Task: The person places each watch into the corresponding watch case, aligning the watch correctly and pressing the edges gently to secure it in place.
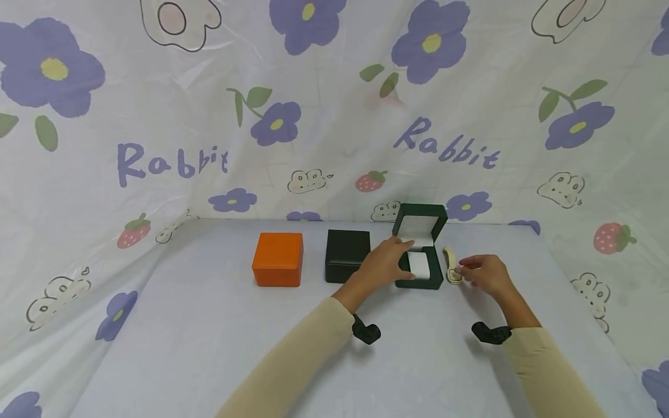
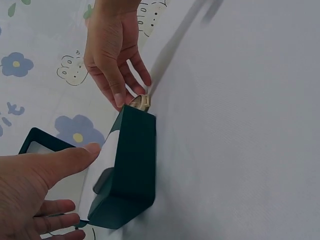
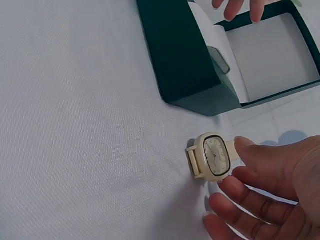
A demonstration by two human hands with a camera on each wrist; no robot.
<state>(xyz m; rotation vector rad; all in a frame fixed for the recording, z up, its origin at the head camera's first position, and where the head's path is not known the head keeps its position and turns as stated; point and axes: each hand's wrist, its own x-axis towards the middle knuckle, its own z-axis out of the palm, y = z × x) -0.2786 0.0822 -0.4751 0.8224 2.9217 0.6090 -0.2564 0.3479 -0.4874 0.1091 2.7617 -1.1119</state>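
Beside the green box (image 3: 182, 55), cream watch (image 3: 215, 156) at the right hand (image 1: 487, 274), its fingers (image 3: 256, 201) loosely apart.

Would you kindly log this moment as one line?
left hand: at green box | right hand: at watch | green box: open | watch: beside it | black box, orange box: closed

The head camera looks forward and down across the bench (image 1: 183, 325). Closer, both sideways-tilted wrist views share the green box (image 2: 136, 157) and watch (image 3: 215, 156).

White table (image 1: 172, 325): near back edge, orange box (image 1: 277, 260), black box (image 1: 347, 251), open green box (image 1: 432, 273); watch (image 1: 453, 274) just beside, toward right edge.
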